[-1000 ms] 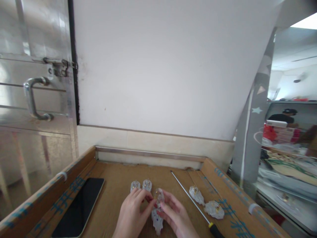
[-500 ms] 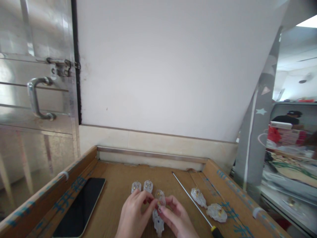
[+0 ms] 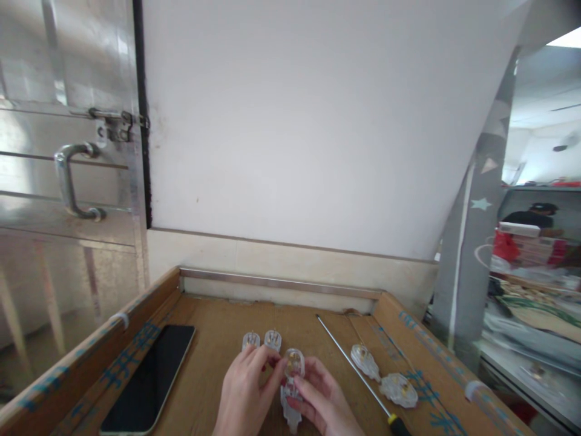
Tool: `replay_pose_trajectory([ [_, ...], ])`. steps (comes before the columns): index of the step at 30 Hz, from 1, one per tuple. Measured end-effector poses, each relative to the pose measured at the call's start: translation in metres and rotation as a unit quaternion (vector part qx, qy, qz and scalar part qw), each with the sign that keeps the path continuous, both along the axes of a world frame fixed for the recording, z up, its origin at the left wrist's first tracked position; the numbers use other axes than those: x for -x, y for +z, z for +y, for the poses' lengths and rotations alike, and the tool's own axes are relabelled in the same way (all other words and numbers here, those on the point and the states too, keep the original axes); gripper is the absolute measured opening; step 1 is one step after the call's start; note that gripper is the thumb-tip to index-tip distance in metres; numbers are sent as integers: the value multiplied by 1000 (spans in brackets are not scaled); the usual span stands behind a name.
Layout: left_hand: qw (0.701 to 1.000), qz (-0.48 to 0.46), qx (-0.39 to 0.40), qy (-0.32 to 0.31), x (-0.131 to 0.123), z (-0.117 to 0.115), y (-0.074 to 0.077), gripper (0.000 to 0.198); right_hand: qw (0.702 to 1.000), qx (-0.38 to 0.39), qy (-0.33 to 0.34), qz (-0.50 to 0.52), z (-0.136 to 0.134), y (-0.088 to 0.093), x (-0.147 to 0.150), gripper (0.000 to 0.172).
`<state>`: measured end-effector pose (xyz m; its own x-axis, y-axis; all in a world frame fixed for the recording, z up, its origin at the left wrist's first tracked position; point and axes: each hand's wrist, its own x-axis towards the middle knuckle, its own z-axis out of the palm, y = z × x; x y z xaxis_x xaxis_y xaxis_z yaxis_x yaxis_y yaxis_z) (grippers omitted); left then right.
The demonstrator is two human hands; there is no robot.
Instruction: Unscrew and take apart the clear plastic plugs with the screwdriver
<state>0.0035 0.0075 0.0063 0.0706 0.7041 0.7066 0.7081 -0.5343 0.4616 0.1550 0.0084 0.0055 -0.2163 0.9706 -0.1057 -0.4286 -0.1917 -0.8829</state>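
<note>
My left hand (image 3: 245,393) and my right hand (image 3: 323,402) meet at the bottom middle of the view, fingers pinched together on a clear plastic plug (image 3: 293,364) with brass parts inside. A second clear plug half (image 3: 289,412) lies under and between the hands on the cardboard. Two small clear plugs (image 3: 261,340) stand just beyond my left fingers. To the right lie two more clear plug shells (image 3: 384,375) beside a long screwdriver (image 3: 358,375) with a black and yellow handle.
All of this sits in a shallow cardboard tray (image 3: 136,306) with blue print on its walls. A black phone (image 3: 152,378) lies face up at the tray's left. A metal door with a handle (image 3: 72,181) stands left; a person and cluttered shelves (image 3: 531,242) are far right.
The hands have stayed together on the clear plug, turning it slightly; the plug now sits a little more upright. The view has shifted slightly.
</note>
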Motion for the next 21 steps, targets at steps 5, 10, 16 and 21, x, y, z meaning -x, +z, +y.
replay_pose_trajectory([
  [5, 1000, 2, 13, -1, -3, -2, 0, 17, 1000, -6, -17, -7, 2, -1, 0, 45],
  [10, 999, -37, 36, -11, -4, 0, -4, 9, 1000, -5, -26, -11, 1, 0, -1, 48],
  [16, 994, -86, 57, -28, -4, 1, -9, 11, 999, -4, -29, -41, 3, 0, 1, 52],
  [21, 997, -41, 52, -28, -3, 0, -8, 16, 998, -15, -31, -44, 3, -3, 0, 50],
])
